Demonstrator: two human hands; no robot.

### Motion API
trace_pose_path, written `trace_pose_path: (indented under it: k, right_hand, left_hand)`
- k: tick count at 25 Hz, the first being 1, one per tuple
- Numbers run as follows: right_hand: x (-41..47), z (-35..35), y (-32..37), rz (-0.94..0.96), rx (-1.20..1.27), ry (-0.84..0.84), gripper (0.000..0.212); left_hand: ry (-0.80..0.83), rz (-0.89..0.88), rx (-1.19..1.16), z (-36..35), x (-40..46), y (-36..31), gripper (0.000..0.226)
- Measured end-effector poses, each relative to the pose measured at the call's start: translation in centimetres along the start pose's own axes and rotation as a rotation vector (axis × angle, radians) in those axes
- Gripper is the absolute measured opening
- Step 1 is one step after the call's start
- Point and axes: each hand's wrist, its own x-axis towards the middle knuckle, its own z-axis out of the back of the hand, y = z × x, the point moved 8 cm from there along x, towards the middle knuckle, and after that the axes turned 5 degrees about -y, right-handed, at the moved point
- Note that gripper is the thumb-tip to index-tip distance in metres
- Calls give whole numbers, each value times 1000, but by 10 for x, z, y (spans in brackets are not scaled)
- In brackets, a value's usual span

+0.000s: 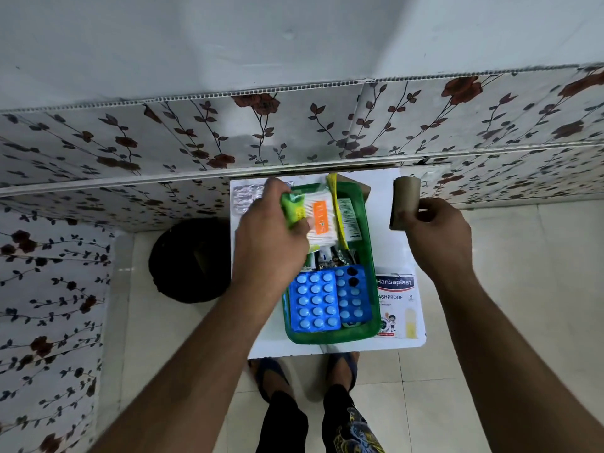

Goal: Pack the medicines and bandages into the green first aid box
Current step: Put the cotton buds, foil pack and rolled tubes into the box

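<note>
Left hand (271, 230) grips packet (318, 220) over green box (371, 256).

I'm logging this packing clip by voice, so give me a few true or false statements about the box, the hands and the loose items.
1. The right hand holds a brown bandage roll beside the green box. True.
2. The blue blister packs lie on the floor. False: they lie inside the box.
3. The Hansaplast packet lies outside the box. True.
4. The left hand is empty. False: its fingers hold a green and white packet over the box.
</note>
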Motion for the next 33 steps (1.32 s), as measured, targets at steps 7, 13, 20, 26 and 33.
trace_pose_path:
  k: [7, 13, 20, 26, 33]
  right_hand:
    - [0, 16, 4, 24, 49, 21, 34]
    - [-2, 14, 5, 35, 60, 60, 30]
    - [-17, 8, 15, 70, 5, 131, 27]
    - [-79, 0, 37, 208, -195, 256, 30]
    - [-119, -40, 41, 594, -684, 166, 30]
  left_hand:
    - [-83, -242, 631, -34, 11, 5, 44]
    - [-13, -527, 713, -51, 2, -6, 65]
    - [68, -589, 801, -67, 12, 0, 69]
    - [-82, -463, 579, -26, 11, 6, 45]
    - [-215, -223, 331, 9, -4, 51, 30]
